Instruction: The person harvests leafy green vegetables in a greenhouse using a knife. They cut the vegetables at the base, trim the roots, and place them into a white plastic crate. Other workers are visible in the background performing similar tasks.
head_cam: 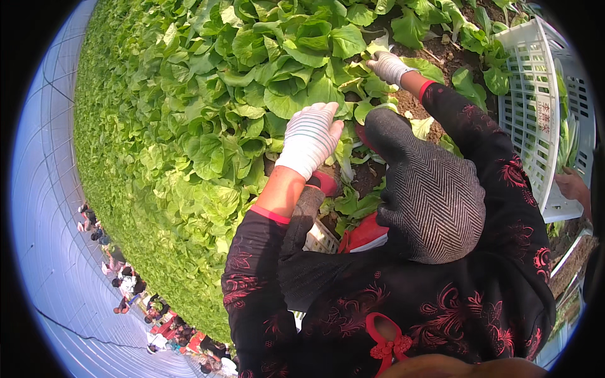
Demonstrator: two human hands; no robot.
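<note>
My left hand (312, 137), in a white glove with thin dark stripes and bare fingertips, is held over the edge of a dense bed of leafy greens (293, 85). Its fingers point forward, close together; whether anything lies under the palm is hidden. Further forward and to the right, my right hand (388, 67), gloved too, reaches down at a pale yellowish leaf (378, 46) beside the plants. Its fingertips are partly hidden, and I cannot tell if they grip the leaf. Loose leaves lie on the brown soil (413, 106) between my hands and my knee.
White plastic crates (531, 113) with cut greens stand at the right, one bearing writing. Another person's hand (572, 185) touches the crate there. A red object (366, 234) and a pale crate (321, 238) sit beneath me. Several people are far off at lower left.
</note>
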